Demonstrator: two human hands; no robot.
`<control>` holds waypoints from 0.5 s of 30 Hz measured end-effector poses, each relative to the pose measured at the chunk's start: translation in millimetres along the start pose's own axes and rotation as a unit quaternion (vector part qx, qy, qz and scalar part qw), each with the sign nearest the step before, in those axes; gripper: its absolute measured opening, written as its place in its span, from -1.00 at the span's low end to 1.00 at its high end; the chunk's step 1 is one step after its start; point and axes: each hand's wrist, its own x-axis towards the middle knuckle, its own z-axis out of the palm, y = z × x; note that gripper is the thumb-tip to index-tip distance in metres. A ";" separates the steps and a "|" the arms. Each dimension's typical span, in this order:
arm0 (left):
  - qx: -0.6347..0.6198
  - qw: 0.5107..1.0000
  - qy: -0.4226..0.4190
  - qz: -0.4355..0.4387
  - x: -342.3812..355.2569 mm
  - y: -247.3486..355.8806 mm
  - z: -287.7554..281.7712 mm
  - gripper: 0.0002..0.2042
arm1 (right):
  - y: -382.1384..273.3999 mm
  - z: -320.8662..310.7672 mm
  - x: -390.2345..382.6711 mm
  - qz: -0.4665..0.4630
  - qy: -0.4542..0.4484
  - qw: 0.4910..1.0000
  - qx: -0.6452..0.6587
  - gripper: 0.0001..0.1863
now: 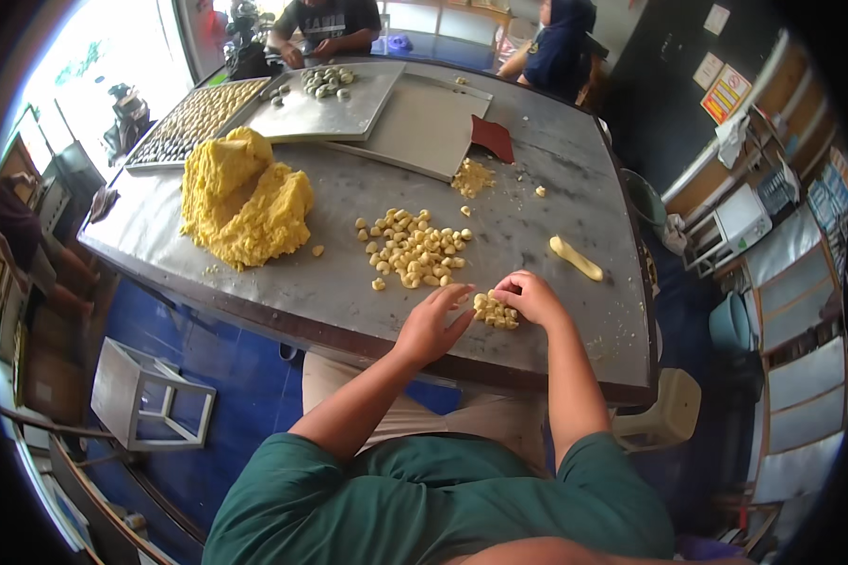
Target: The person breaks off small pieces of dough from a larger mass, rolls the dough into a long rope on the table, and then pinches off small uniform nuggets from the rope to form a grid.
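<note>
Several small yellow dough pieces (pixel 496 311) lie in a tight cluster on the steel table (pixel 349 282), close to its near edge. The right hand (pixel 532 297) curls over the cluster's far right side, fingers bent down onto the pieces; whether any piece is actually pinched between them cannot be told. The left hand (pixel 432 325) lies flat just to the cluster's left, fingers stretched out and loosely spread, their tips at or touching the nearest pieces, holding nothing. So the cluster sits between the two hands, hemmed in from both sides.

Just beyond the hands, toward the table's middle, a larger scatter of cut pieces (pixel 411 247) is spread out. To the right, a short dough roll (pixel 576 258) lies alone, tilted. Further back are a smaller pile of crumbs (pixel 472 176) and a dark red scraper (pixel 493 138), which leans on a flat board (pixel 424 127). To the left sits a big mound of yellow dough (pixel 242 200).

At the far end, a metal tray (pixel 325 108) carries a few shaped pieces, and beside it another tray (pixel 190 122) is packed with rows of them. Two other people (pixel 325 24) are at the far edge. A white stool (pixel 151 395) stands on the blue floor to the left.
</note>
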 end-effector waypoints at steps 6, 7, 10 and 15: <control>-0.017 0.999 -0.032 0.040 10.8 -10.1 3.1 -0.72 | -9.7 -2.1 -8.4 0.065 -0.012 0.991 0.114 -0.77; 0.091 0.990 0.055 0.094 21.9 -0.5 1.0 -0.71 | -7.4 3.4 -9.2 0.054 0.066 0.974 0.211 -0.77; 0.121 0.969 0.170 0.130 49.6 45.4 -20.4 -0.69 | 27.4 24.9 -11.9 0.017 0.187 0.921 0.342 -0.76; 0.066 0.871 0.319 0.366 30.3 140.6 -148.6 -0.78 | 32.0 12.4 -25.6 0.069 0.229 0.927 0.288 -0.78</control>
